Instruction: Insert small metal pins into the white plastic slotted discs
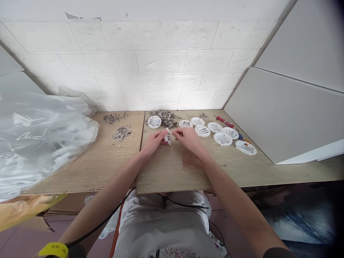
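Holding a small white disc [169, 137] tilted nearly on edge over the counter [161, 170], we had it just nearer to us than the heap of metal pieces [167, 119]. Our left grip [154, 142] was clamped on the disc near its rim; our right grip [189, 138] had its fingertips drawn together close at the other side, though we could not tell whether they pinched a tiny piece. We judged the disc light and thin, probably plastic, fairly stiff yet apt to bend or crack if squeezed across its slotted face; its smooth surface might slip, so the outer rim seemed the best place to take hold. More white discs [222, 138] lay to the right, near a red object [225, 122]; a smaller pile [122, 133] lay to the left.
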`<state>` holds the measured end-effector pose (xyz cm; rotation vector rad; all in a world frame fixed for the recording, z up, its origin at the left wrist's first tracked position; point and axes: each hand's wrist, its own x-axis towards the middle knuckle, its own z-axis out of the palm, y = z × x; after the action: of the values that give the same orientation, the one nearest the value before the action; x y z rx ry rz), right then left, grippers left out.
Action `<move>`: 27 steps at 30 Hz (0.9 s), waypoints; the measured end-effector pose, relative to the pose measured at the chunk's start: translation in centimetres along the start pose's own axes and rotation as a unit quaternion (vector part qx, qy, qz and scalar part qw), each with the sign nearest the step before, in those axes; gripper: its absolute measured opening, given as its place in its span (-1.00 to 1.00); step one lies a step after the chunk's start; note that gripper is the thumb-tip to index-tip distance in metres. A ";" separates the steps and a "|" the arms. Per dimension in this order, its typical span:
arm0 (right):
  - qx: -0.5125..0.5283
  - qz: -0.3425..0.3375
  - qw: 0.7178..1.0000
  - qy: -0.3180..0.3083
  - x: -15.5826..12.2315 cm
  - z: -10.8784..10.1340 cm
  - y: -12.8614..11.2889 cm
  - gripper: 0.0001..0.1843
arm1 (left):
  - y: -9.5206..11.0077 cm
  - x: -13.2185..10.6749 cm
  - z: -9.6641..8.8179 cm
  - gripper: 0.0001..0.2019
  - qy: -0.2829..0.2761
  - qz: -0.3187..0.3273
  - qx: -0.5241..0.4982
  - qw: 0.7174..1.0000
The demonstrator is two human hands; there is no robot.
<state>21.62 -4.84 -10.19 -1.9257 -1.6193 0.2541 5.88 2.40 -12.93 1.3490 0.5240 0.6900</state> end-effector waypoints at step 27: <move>-0.023 -0.005 1.000 -0.004 -0.2 0.4 -0.1 -0.64 | -0.1 0.0 0.1 -0.58 0.007 -0.003 -0.009 1.000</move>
<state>21.24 -4.90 -10.50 -1.9513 -1.6525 0.2222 6.00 2.35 -13.02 1.3257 0.5321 0.6974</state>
